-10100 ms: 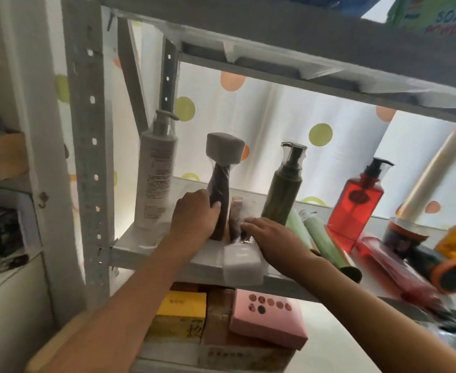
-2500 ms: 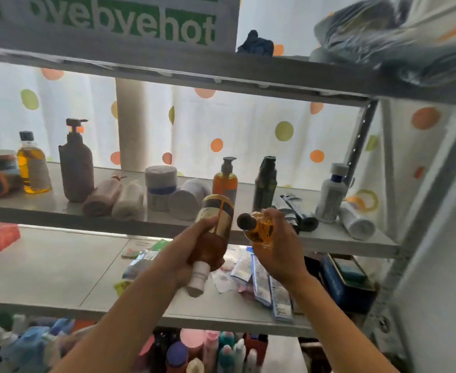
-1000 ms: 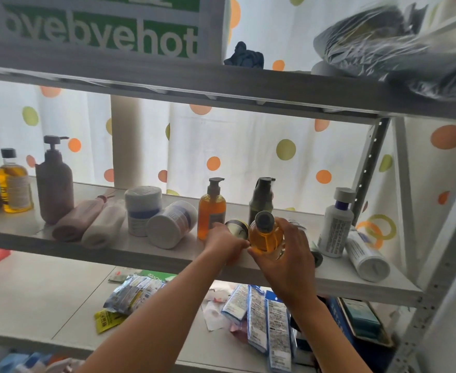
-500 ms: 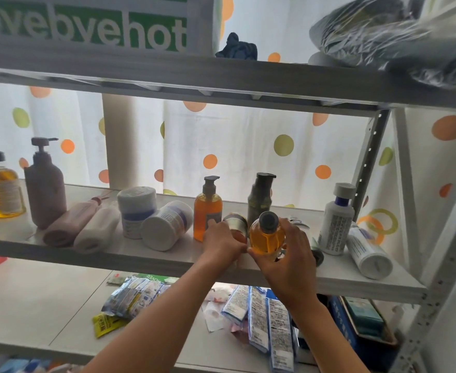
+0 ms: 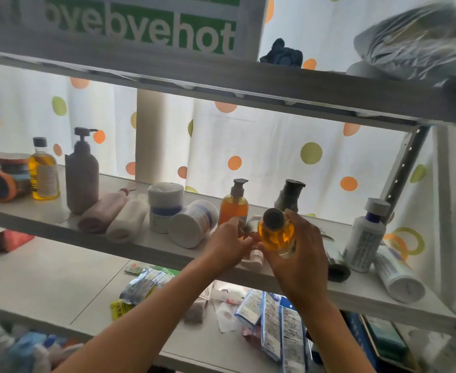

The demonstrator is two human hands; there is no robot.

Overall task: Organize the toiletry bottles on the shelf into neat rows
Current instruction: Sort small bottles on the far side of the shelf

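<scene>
Right hand (image 5: pixel 299 254) wraps the round amber bottle (image 5: pixel 276 235) from the right and from below: thumb on its near side, fingers curled behind. Bottle is tipped toward the camera, dark cap (image 5: pixel 274 217) facing up and forward, so its long axis runs roughly back-to-front, not upright. Looks like it needs tilting back to vertical before it's set down.

Left hand (image 5: pixel 230 242) sits just left of it, touching or almost touching, fingers curled around a small bottle (image 5: pixel 253 246) with a pale cap (image 5: pixel 256 258) at the shelf's front edge. That bottle is mostly hidden; can't tell its tilt.

Both hands are over the front edge of the shelf (image 5: pixel 356 294), right of its middle. Directly behind: an orange pump bottle (image 5: pixel 233 208) and a dark pump bottle (image 5: pixel 288 195), both upright, near the back edge. The open gap between them is the likely slot; right hand is nearer to it.

Amber bottle: clear, glassy, bulbous, so slippery and prone to roll. Shelf is flat and matte white. Further left, white tubs (image 5: pixel 178 214) and soft tubes (image 5: pixel 113 214) lie on their sides.
</scene>
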